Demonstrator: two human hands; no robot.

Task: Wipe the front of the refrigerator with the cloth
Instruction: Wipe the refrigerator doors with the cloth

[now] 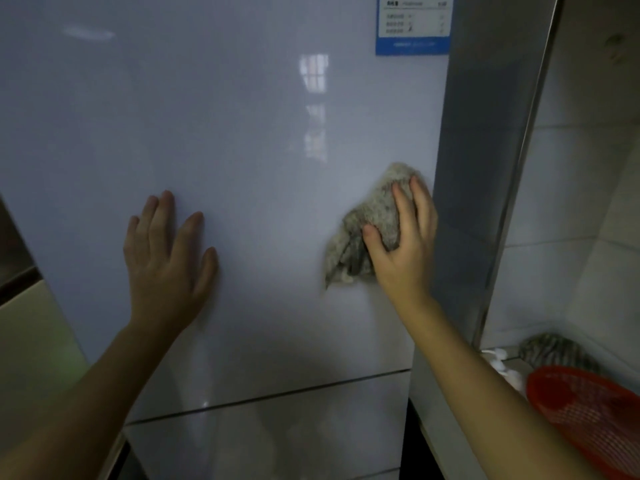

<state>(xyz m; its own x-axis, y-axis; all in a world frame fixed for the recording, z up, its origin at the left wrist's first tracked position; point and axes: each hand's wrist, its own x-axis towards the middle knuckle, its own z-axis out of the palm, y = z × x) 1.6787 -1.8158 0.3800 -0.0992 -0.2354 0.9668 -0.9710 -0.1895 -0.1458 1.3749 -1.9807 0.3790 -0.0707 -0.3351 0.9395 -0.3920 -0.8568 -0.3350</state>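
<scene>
We face the refrigerator [242, 133], its glossy door filling the view; our left hand [166, 258] lies spread flat on it; our right hand [405, 237] presses the bunched cloth [367, 223] against the door near its right edge; loose folds could slip free, we judge, leaving streaks.

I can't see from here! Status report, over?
Right hand pressing cloth on refrigerator door, near right edge. Left hand flat, empty. Blue sticker above; nothing blocking.
</scene>
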